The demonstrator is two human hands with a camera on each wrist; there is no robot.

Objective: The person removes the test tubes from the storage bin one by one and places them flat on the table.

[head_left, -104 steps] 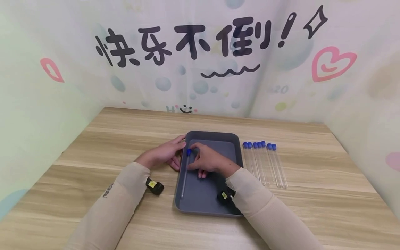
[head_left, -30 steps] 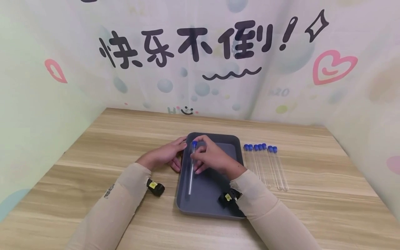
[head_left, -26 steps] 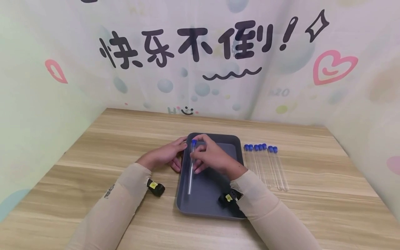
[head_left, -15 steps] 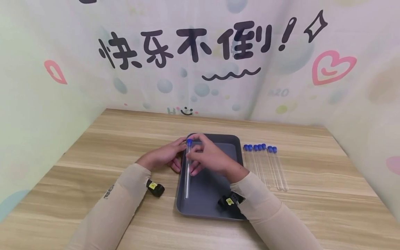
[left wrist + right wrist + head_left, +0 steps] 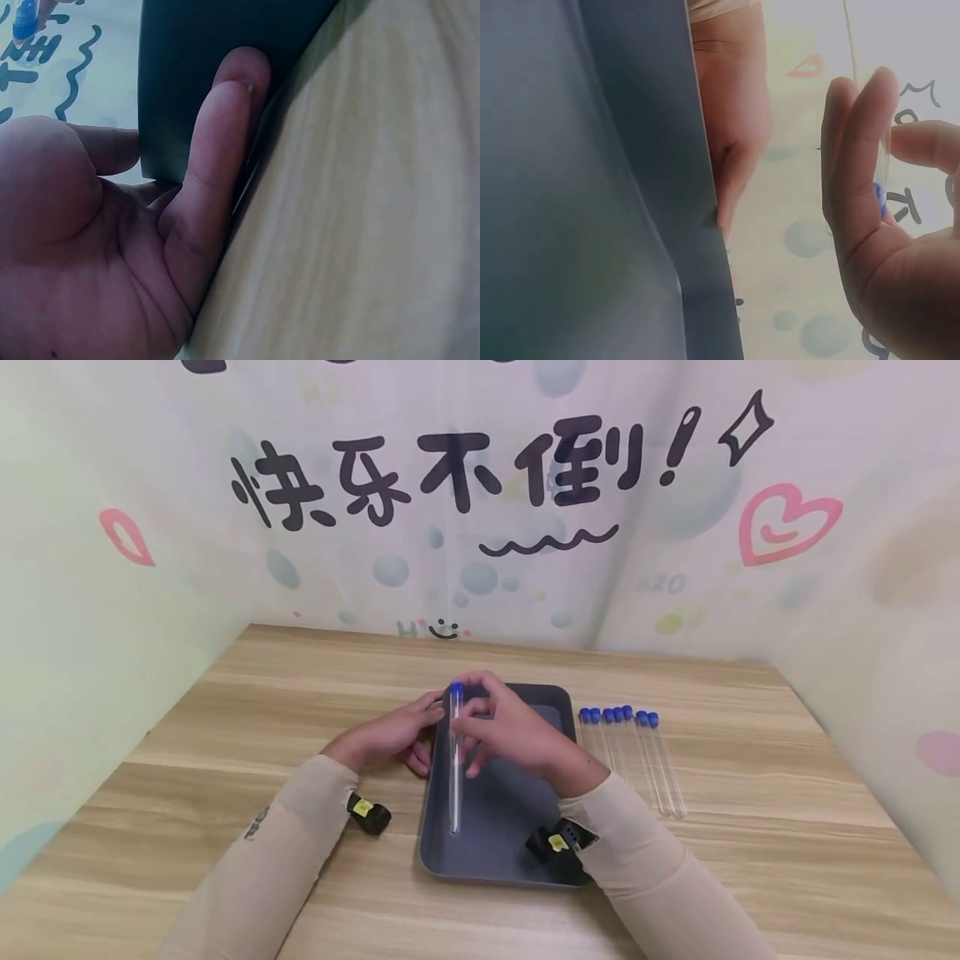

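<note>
A clear test tube with a blue cap [image 5: 457,687] is held above the dark grey tray [image 5: 495,827], near its left side, cap end up. My right hand [image 5: 517,731] pinches the test tube [image 5: 454,777] by its upper part between thumb and fingers. Beside the tray's left wall, my left hand [image 5: 390,735] rests with its thumb at the rim. In the left wrist view its fingers [image 5: 217,142] lie straight against the tray's outer wall. The right wrist view catches the tube's blue cap [image 5: 880,199] partly behind my fingers.
Several blue-capped test tubes [image 5: 660,764] lie side by side on the wooden table [image 5: 750,777], right of the tray; my right forearm hides some lower ends. A patterned curtain [image 5: 480,527] hangs behind the table.
The test tube lay along the tray's left wall at first, under my right hand. Now that hand has lifted it out of the tray's bottom. My left hand has stayed at the wall.
</note>
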